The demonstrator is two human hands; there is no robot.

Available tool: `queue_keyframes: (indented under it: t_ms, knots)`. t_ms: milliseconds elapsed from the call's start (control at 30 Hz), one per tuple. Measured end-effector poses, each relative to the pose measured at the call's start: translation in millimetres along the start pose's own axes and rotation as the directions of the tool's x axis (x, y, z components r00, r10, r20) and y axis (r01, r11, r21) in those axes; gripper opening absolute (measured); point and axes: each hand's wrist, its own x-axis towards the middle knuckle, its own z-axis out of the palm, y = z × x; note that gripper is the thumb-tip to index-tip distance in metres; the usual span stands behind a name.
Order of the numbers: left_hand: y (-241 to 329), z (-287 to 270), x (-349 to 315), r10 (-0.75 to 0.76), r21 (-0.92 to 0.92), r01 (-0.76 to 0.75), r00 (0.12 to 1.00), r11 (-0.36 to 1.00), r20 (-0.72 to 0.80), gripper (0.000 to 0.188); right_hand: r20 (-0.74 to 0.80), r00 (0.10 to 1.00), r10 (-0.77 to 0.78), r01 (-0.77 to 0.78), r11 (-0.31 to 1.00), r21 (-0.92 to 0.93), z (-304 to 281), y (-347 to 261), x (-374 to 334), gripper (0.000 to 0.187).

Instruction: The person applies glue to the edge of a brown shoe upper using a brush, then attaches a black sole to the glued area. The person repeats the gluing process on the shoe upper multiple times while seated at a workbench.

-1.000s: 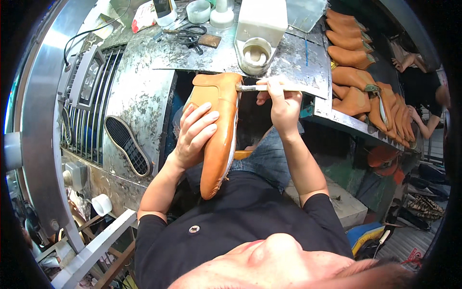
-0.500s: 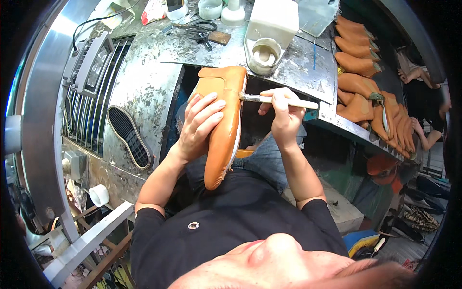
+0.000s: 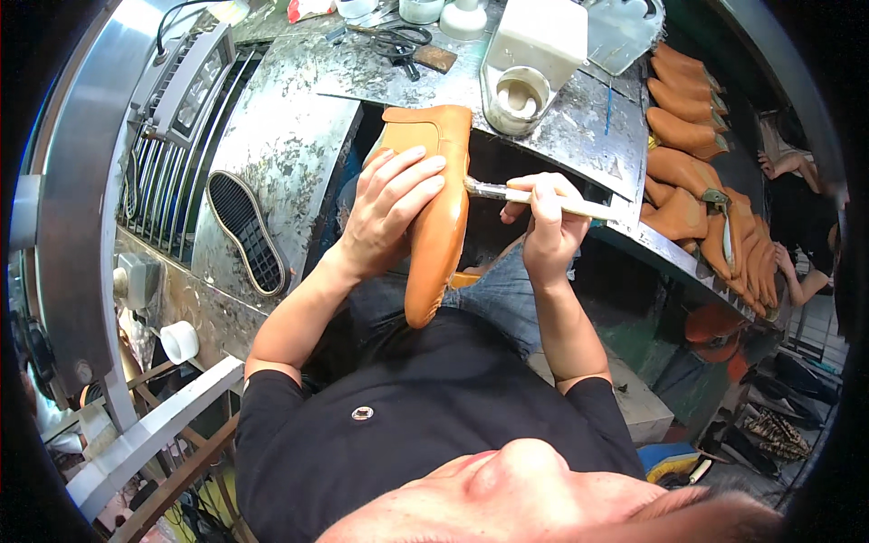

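A tan leather shoe upper (image 3: 438,258), smooth and boot-shaped, is held over my lap with its toe pointing toward me. My left hand (image 3: 391,201) is wrapped over its left side, the fingers lying across the leather and the thumb hidden. A thin brush (image 3: 587,208) with a pale handle is pinched in my right hand (image 3: 554,231). Its bristle end meets the upper's right edge, about mid-length. On the metal bench to the left lies a dark shoe sole (image 3: 248,233) with a light rim, hollow grid side up.
A white container with a small round pot (image 3: 518,98) stands on the bench (image 3: 407,86) beyond the shoe. Scissors (image 3: 398,38) lie at the back. Several tan uppers (image 3: 683,172) are piled at right, near another person's arms (image 3: 792,163). A lamp (image 3: 190,86) stands over a grille at left.
The brush tip has slid along the upper's right edge toward the toe. The upper has moved slightly away from me, still in my left hand. The whole view has shifted a little.
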Motion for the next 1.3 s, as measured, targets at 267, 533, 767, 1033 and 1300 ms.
queue_keyframes:
  t_ms: [267, 533, 767, 1033, 1300]
  knots:
    - [3.0, -3.0, 8.1, -0.058, 0.016, 0.057, 0.996, 0.998, 0.065, 0.066, 0.012, 0.999, -0.053, 0.053, 0.997, -0.058, -4.4, -10.9, -5.3, 0.028]
    - [-0.7, -8.6, 12.8, -0.093, 0.03, 0.09, 0.988, 0.996, 0.121, 0.074, 0.071, 0.99, -0.121, 0.128, 0.986, -0.102, -2.3, -14.6, -8.8, 0.028]
    - [-0.7, -11.2, 15.6, -0.16, 0.052, 0.154, 0.979, 0.987, 0.125, 0.076, 0.041, 0.996, -0.08, 0.083, 0.993, -0.085, 1.7, -16.3, -10.9, 0.028]
    - [1.0, -4.5, 12.7, -0.186, 0.068, 0.178, 0.973, 0.982, 0.14, 0.077, 0.049, 0.997, -0.064, 0.068, 0.993, -0.098, -1.8, -19.0, -10.9, 0.029]
    - [-1.3, -4.4, 12.4, -0.2, 0.088, 0.189, 0.969, 0.978, 0.148, 0.079, 0.078, 0.995, -0.065, 0.072, 0.993, -0.098, -1.7, -20.5, -11.5, 0.029]
